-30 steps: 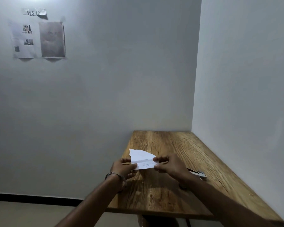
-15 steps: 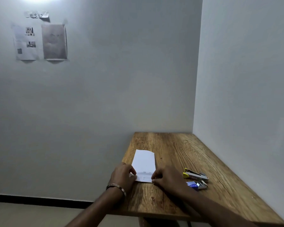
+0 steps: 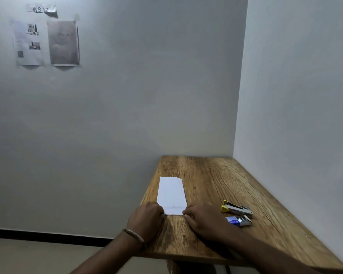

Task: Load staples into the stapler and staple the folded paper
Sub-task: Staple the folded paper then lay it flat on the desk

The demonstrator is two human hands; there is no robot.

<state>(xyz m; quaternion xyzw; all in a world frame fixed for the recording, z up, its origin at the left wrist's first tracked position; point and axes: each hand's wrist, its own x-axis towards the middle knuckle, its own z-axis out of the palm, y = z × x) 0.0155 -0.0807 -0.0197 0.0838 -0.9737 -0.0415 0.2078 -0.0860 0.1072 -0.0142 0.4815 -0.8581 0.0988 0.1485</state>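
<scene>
A folded white paper point(image 3: 171, 194) lies flat and lengthwise on the wooden table point(image 3: 216, 178), near its left edge. My left hand point(image 3: 147, 218) presses the paper's near left corner, fingers curled. My right hand point(image 3: 204, 219) holds down the near right corner with its fingertips. To the right of my right hand sits a small stapler point(image 3: 237, 208) with a yellow tip and metal body. Just in front of it lies a small blue staple box point(image 3: 238, 221), open, with silver staples showing.
The table stands in a corner, with a white wall point(image 3: 305, 115) along its right side and another behind. Printed sheets point(image 3: 46, 42) hang on the back wall at upper left. The floor drops away left of the table.
The paper, held up between both hands a second ago, now lies flat on the table. Both hands came down with it and press its near corners.
</scene>
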